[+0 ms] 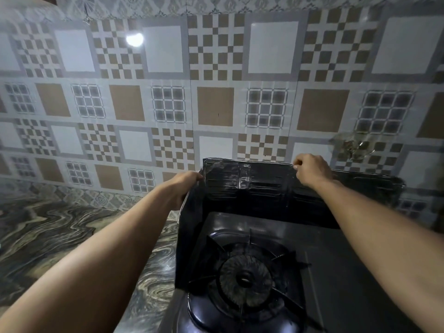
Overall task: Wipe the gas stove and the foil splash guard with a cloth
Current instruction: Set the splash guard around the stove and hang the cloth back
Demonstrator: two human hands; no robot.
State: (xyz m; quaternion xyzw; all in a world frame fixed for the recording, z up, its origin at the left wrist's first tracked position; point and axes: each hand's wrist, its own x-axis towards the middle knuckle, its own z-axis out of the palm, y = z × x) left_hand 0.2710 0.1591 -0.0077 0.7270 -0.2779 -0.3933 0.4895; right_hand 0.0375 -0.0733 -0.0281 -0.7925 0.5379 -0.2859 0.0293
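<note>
While my left hand (pixel 185 186) grips the foil splash guard (pixel 259 186) at its corner, my right hand (pixel 310 170) pinches its top edge; the gas stove (pixel 245 280) sits below both.

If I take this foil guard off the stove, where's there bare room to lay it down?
The marbled countertop left of the gas stove, running back to the tiled wall, shows bare. The stove's flat top right of the burner is bare too. The back is crowded: the foil splash guard stands there, left hand and right hand gripping it.
</note>
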